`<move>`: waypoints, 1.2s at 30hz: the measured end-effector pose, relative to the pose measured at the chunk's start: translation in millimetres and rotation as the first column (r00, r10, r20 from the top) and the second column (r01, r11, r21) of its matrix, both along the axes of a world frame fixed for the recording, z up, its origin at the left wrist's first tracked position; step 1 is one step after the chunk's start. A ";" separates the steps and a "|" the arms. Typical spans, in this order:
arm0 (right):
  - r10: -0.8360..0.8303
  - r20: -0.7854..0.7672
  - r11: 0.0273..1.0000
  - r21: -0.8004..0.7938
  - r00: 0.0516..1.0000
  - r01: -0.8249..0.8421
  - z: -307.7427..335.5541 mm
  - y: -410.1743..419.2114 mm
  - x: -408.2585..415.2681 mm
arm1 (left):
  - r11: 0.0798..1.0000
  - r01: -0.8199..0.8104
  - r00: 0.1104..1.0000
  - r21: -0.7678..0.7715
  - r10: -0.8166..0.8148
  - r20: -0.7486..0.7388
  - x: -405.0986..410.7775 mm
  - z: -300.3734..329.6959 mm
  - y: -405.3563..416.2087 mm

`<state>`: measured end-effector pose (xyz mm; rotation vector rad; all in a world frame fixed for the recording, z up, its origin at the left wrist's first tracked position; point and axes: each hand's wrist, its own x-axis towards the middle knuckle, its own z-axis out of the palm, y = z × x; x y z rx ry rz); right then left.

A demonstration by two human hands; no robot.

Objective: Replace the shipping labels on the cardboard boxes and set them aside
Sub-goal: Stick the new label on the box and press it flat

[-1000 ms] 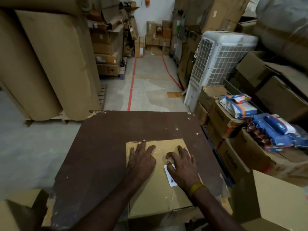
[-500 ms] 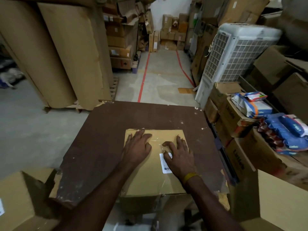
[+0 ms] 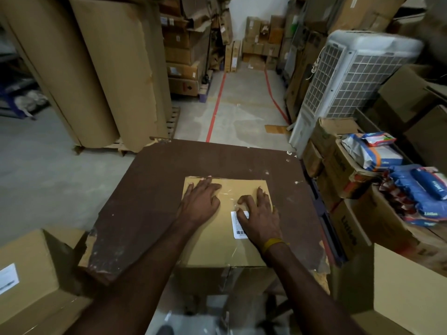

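head view:
box (image 3: 219, 240): a cardboard box is seen lying flat on the brown table (image 3: 150, 189), at its near edge, its top covered with clear tape.
label (image 3: 238, 226): a white barcode label is stuck on the box top, right of the middle; its right part is covered by the right hand.
left hand (image 3: 199, 201): it is laid palm down on the far left part of the box top, fingers stretched toward the far edge, nothing clasped; the label lies well to the right of these fingers.
right hand (image 3: 260, 217): it is pressed flat on the box, fingers spread and relaxed, thumb lying across the label's upper edge; a yellow band (image 3: 273, 244) is worn on the wrist.
surroundings: a second box with a label (image 3: 8, 278) is seen at the lower left; a white air cooler (image 3: 348, 78) stands to the right, with blue packets (image 3: 420, 189) on boxes beside it.
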<state>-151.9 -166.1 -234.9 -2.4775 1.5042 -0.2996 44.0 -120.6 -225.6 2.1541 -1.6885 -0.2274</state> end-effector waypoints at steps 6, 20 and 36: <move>0.015 -0.027 1.000 0.019 1.000 -0.015 0.3 -1.8 0.5 | 1.000 0.001 1.000 0.006 -0.002 0.018 -0.6 1.3 -0.1; 0.007 0.001 1.000 0.029 1.000 -0.007 1.5 -0.4 0.3 | 1.000 0.005 1.000 0.012 -0.005 0.009 2.1 -2.9 -1.5; 0.000 0.015 0.999 0.045 1.000 0.000 5.2 0.7 1.9 | 1.000 0.007 1.000 0.018 -0.007 0.006 2.1 -0.6 -0.8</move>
